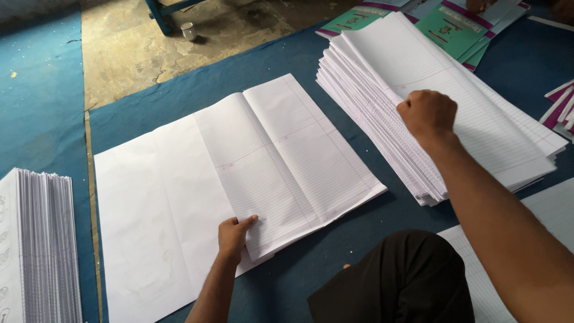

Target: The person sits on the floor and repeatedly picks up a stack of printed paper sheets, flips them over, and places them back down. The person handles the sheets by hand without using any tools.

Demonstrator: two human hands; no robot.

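Note:
My left hand (pixel 234 234) rests on the near edge of a small stack of large ruled sheets (pixel 287 161), its fingers pinching that edge. The sheets lie on a big blank white sheet (pixel 143 209) spread on the blue mat. My right hand (pixel 428 113) is closed in a fist, pressing on the left side of a tall pile of ruled sheets (pixel 478 113) at the right. Whether paper is pinched in the fist is hidden. My knee in dark cloth (pixel 394 281) shows at the bottom.
A thick stack of printed sheets (pixel 42 245) stands at the left edge. Green and purple booklet covers (pixel 448 27) lie behind the tall pile, more at the right edge (pixel 562 104). A small white cup (pixel 189 30) sits on the bare concrete floor beyond the mat.

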